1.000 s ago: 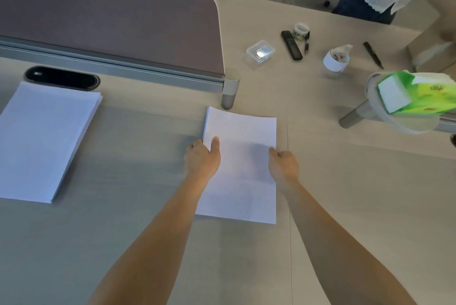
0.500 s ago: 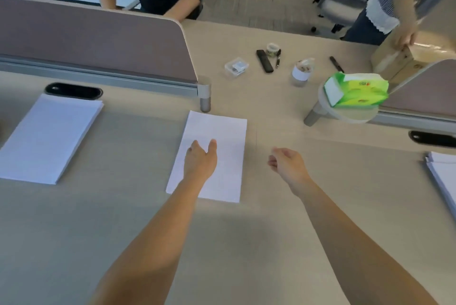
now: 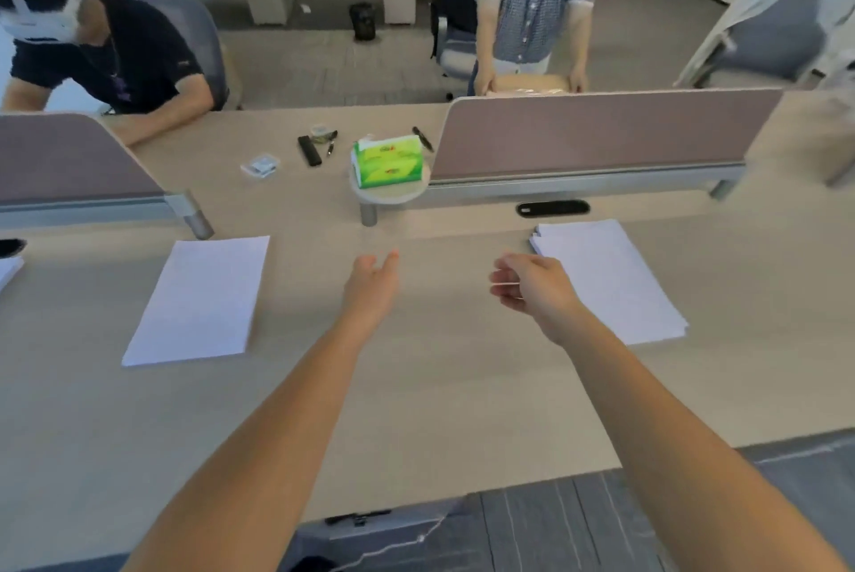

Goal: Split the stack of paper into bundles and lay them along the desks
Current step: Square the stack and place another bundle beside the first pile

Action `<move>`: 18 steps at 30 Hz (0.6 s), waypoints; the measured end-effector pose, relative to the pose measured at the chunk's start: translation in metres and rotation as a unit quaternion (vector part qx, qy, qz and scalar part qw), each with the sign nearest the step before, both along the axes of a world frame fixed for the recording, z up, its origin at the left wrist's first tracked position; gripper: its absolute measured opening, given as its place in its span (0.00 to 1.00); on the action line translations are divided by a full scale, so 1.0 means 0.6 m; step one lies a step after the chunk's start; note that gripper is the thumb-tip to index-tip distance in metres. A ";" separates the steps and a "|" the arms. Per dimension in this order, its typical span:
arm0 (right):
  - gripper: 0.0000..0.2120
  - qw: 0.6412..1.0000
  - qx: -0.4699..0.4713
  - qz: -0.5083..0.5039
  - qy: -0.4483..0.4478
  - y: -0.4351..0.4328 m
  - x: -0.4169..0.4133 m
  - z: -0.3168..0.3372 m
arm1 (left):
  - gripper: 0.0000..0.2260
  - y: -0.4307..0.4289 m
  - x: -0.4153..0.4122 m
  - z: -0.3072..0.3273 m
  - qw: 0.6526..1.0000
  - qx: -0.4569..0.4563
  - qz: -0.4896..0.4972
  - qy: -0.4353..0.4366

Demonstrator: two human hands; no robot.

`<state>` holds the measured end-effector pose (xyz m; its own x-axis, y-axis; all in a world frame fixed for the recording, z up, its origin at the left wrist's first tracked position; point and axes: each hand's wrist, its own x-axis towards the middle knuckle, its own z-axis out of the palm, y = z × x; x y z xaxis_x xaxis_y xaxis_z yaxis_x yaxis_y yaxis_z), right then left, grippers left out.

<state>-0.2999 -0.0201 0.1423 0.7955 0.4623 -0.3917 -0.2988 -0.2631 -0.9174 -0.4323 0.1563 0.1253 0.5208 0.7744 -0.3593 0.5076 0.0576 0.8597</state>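
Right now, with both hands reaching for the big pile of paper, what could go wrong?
1. The paper stack is already fanned at its far left corner. A quick grab by the right hand might skew it more or slide sheets off.
2. The thin bundle lies loose and flat on the desk. A sweeping forearm could nudge it crooked.
3. The left hand is open and empty, so an uneven split is possible if it arrives late.

White paper bundle [image 3: 199, 300] on a pale wood-grain desk [image 3: 416, 386], bright green tissue box [image 3: 387, 162], mauve divider panel [image 3: 601, 131]
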 end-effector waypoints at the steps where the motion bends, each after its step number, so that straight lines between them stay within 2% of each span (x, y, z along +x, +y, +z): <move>1: 0.09 1.000 -0.007 -0.008 -0.008 -0.033 0.013 0.008 | 0.24 -0.024 0.023 0.000 0.999 -0.035 -0.010 -0.021; 4: 0.12 0.998 -0.037 -0.036 -0.037 -0.117 0.051 0.030 | 0.12 -0.089 0.088 0.005 0.982 -0.167 -0.033 -0.080; 7: 0.14 0.994 -0.071 -0.060 -0.054 -0.177 0.087 0.044 | 0.12 -0.137 0.147 -0.002 0.960 -0.255 -0.059 -0.099; 14: 0.12 0.983 -0.132 -0.103 -0.070 -0.290 0.180 0.031 | 0.21 -0.226 0.271 -0.050 0.939 -0.318 -0.109 -0.072; 18: 0.12 0.982 -0.145 -0.109 -0.048 -0.337 0.280 -0.015 | 0.24 -0.255 0.346 -0.101 0.938 -0.333 -0.084 -0.037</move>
